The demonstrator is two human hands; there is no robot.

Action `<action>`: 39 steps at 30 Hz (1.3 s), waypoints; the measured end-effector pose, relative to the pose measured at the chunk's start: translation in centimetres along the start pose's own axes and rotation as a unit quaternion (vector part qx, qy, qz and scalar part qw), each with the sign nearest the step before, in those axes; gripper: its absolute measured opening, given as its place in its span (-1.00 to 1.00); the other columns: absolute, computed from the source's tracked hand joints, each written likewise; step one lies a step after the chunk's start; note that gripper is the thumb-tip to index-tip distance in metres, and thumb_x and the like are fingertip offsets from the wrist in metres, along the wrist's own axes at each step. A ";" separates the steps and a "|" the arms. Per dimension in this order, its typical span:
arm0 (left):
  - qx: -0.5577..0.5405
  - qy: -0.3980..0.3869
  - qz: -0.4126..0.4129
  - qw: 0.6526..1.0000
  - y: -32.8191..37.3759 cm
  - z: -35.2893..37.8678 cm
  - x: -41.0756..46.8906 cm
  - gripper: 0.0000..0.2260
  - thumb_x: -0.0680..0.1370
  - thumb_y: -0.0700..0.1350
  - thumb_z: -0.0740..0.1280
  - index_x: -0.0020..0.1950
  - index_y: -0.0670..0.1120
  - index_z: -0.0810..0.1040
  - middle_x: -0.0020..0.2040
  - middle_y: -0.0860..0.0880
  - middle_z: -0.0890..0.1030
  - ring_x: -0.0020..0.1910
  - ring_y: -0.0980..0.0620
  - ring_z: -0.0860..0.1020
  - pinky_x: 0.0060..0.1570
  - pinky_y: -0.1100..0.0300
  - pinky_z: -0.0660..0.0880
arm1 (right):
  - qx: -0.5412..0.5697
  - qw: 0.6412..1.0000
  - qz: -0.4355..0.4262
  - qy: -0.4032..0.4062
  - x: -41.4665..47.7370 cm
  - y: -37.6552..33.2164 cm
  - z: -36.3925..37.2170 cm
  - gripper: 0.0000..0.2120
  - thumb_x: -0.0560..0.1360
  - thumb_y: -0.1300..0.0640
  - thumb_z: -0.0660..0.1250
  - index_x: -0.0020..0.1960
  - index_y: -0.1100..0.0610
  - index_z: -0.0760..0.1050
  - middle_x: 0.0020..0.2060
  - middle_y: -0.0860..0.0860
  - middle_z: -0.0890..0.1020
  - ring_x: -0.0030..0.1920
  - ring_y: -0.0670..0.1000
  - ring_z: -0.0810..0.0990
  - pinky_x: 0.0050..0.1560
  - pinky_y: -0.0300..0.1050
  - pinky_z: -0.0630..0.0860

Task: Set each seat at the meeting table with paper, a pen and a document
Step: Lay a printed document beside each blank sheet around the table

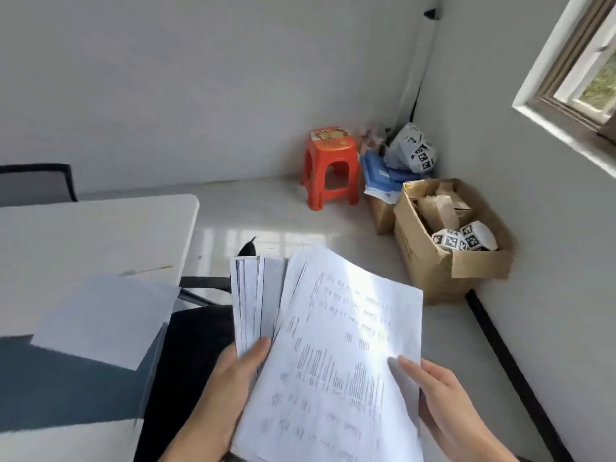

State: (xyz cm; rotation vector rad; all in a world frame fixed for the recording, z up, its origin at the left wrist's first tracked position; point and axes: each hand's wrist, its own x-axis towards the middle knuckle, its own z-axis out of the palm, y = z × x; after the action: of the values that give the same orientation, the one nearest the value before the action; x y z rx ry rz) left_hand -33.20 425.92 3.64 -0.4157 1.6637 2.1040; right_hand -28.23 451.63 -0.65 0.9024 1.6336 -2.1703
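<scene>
A fanned stack of papers is held upright in front of me, and my left hand grips its lower left edge with the thumb on top. The front sheet is a printed document, which my right hand pinches at its right edge. A blank white sheet lies on the white meeting table at the left, partly over a dark mat. No pen shows.
A black chair stands by the table under the papers, and another chair back is at the far left. An orange stool, blue folders and a cardboard box of marker cubes fill the corner.
</scene>
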 end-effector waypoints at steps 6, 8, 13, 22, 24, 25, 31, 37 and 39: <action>-0.072 0.135 0.008 0.988 1.5 2.0 5.8 -0.76 0.57 -0.13 0.26 0.21 -0.11 0.58 0.05 -0.16 0.70 0.01 -0.13 0.68 -0.10 0.01 0.60 | -0.133 0.987 -0.006 -0.091 12.7 -6.7 1.1 -0.72 0.47 0.13 0.41 -0.15 0.39 0.62 -0.42 0.12 0.61 -0.49 0.07 0.51 -0.49 -0.24 0.33; -0.100 0.192 0.015 0.976 1.9 3.2 6.6 -0.79 0.57 -0.13 0.27 0.17 -0.08 0.59 0.01 -0.13 0.71 -0.03 -0.09 0.69 -0.18 0.07 0.59 | -0.169 0.977 -0.016 -0.127 16.0 -9.3 1.8 -0.72 0.49 0.13 0.42 -0.21 0.37 0.60 -0.38 0.14 0.62 -0.43 0.07 0.52 -0.40 -0.15 0.38; -0.143 0.354 0.052 0.923 2.0 3.8 6.1 -0.79 0.52 -0.06 0.32 0.15 0.06 0.57 -0.01 0.14 0.71 0.03 0.12 0.64 0.08 0.13 0.44 | -0.249 0.930 -0.049 -0.267 21.0 -15.0 6.9 -0.57 0.51 0.23 0.35 -0.49 0.19 0.33 -0.64 0.03 0.37 -0.61 -0.03 0.29 -0.46 -0.18 0.27; -0.244 0.514 0.083 0.818 -1.2 1.0 0.2 -0.84 0.60 -0.14 0.22 0.07 -0.05 0.58 -0.14 0.05 0.74 -0.20 0.14 0.69 -0.37 0.33 0.56 | -0.343 0.792 0.065 -0.501 21.4 -11.2 19.6 -0.79 0.53 0.25 0.36 0.15 0.25 0.59 0.00 0.28 0.70 -0.01 0.33 0.68 0.03 0.21 0.62; -0.272 0.530 0.095 0.798 -1.7 -0.1 -1.4 -0.80 0.59 -0.12 0.23 0.11 -0.11 0.60 -0.06 -0.09 0.73 -0.12 -0.03 0.70 -0.33 0.19 0.61 | -0.363 0.761 0.073 -0.532 20.5 -9.5 22.1 -0.71 0.47 0.23 0.41 0.17 0.28 0.57 0.03 0.28 0.69 0.02 0.34 0.67 0.04 0.20 0.62; -0.284 0.538 0.103 0.787 -1.9 -0.8 -2.1 -0.78 0.58 -0.12 0.23 0.14 -0.12 0.60 -0.04 -0.12 0.72 -0.09 -0.07 0.70 -0.29 0.14 0.61 | -0.377 0.744 0.072 -0.547 20.0 -8.7 23.4 -0.67 0.43 0.20 0.41 0.16 0.29 0.57 0.03 0.28 0.69 0.01 0.34 0.68 0.02 0.17 0.63; -0.341 0.568 0.125 0.739 -3.8 -5.0 -5.5 -0.77 0.55 -0.10 0.27 0.14 -0.13 0.60 -0.03 -0.14 0.72 -0.09 -0.09 0.70 -0.29 0.12 0.62 | -0.460 0.688 0.025 -0.560 18.5 -4.5 30.6 -0.79 0.50 0.29 0.39 0.13 0.28 0.58 -0.04 0.22 0.72 -0.04 0.27 0.71 0.01 0.17 0.63; -0.398 0.604 0.122 0.680 -5.8 -6.3 -8.8 -0.74 0.55 -0.07 0.26 0.18 -0.11 0.58 0.03 -0.15 0.70 -0.03 -0.13 0.69 -0.12 0.01 0.61 | -0.551 0.637 0.004 -0.539 18.0 0.6 38.2 -0.82 0.53 0.31 0.35 0.12 0.23 0.61 -0.05 0.15 0.73 -0.05 0.22 0.71 0.05 0.23 0.62; -0.414 0.626 0.111 0.651 -6.8 -6.1 -9.6 -0.72 0.54 -0.07 0.27 0.19 -0.12 0.57 0.03 -0.16 0.70 -0.02 -0.15 0.68 -0.13 -0.01 0.61 | -0.556 0.635 0.002 -0.536 17.5 2.5 41.5 -0.82 0.53 0.31 0.35 0.12 0.25 0.59 -0.03 0.16 0.71 -0.04 0.21 0.69 -0.06 0.11 0.65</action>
State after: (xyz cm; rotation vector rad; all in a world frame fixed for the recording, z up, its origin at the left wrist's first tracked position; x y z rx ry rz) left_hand -21.69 419.94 1.09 -2.5212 0.9597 2.8536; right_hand -53.20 414.50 -6.63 -0.6585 1.6497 -0.7744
